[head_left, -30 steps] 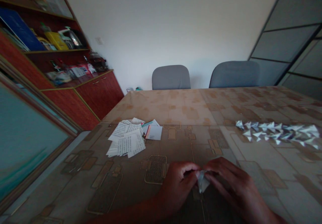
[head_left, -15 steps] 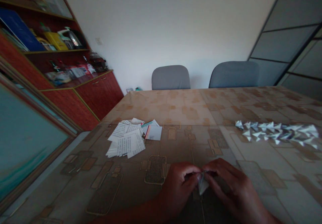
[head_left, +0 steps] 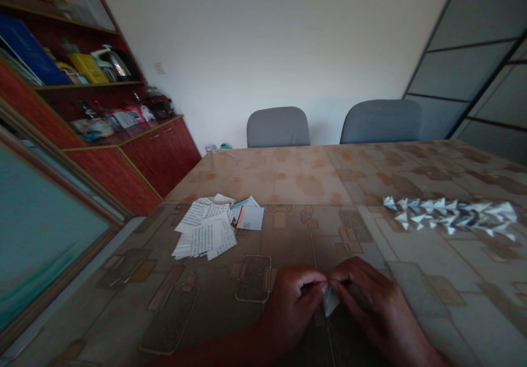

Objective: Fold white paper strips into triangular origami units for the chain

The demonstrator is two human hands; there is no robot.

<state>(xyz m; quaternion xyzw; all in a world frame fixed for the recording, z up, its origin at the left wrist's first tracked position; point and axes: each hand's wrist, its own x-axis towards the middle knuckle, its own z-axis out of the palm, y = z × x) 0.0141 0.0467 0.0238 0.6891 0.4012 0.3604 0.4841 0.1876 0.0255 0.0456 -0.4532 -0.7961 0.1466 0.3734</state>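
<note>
Between my hands is a small folded piece of paper point(head_left: 330, 302), its pale point hanging down. My left hand point(head_left: 293, 300) pinches its upper left part between thumb and forefinger. From the other side my right hand point(head_left: 369, 301) pinches it too, and the fingertips of both hands meet at its top. The fingers cover most of the paper's upper edge. Left of my hands lies a loose pile of printed paper pieces point(head_left: 212, 234). To the right, several folded paper pieces point(head_left: 450, 213) with pointed tips stand in rows.
The table point(head_left: 288, 172) wears a patterned brown cover. Two grey chairs point(head_left: 278, 127) stand at its far edge, against a white wall. On the left is a red wooden cabinet point(head_left: 164, 155) with bottles, folders and a kettle point(head_left: 119, 64) on its shelves.
The right fingertips have moved slightly left, closer to the left ones over the paper. The whole view has shifted a little; the pile and the rows lie as before.
</note>
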